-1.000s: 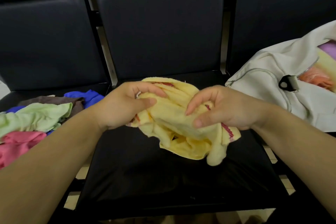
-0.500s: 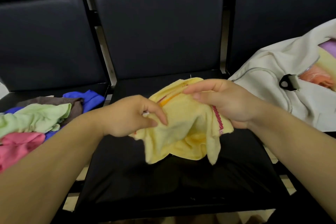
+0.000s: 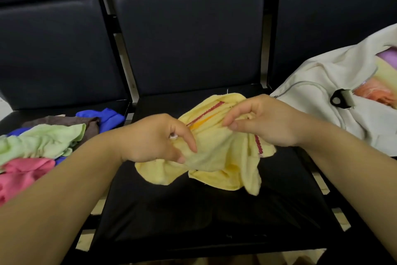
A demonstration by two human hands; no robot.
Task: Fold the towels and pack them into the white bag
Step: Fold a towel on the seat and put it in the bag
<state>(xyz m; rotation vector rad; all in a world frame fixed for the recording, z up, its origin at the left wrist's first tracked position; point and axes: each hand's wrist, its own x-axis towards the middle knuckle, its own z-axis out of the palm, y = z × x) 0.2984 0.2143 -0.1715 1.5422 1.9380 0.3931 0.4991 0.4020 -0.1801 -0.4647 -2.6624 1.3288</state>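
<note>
**Yellow towel bunched between both hands, bag off to the right**

The yellow towel (image 3: 217, 157) hangs crumpled just above the centre seat (image 3: 193, 211), not yet folded. Its lower flaps droop towards the black cushion. A red zigzag stripe and an orange stripe run slantwise across its upper part, rising from near the left hand towards the right.

The left hand (image 3: 154, 138) pinches the cloth between thumb and forefinger at the towel's near-left side. The right hand (image 3: 264, 120) pinches the upper edge with curled fingers and thumb, a little farther from the body. The hands are close but not touching, so the towel's spread runs left to right between them.

My read is that the next job is finding corners, and drawing the hands apart along that line would open the cloth flat.

The white bag (image 3: 322, 84) lies on the seat to the right, nearer the right hand. Its mouth is open, with orange, pale yellow and purple cloth inside, and a black pull tab (image 3: 338, 99) sits by the zip.

On the left seat, unfolded, wait a green towel (image 3: 43, 142), a pink towel (image 3: 23, 174), a blue towel (image 3: 105, 116) and a brown towel (image 3: 64, 120).

No brand, label or legible writing shows anywhere
</note>
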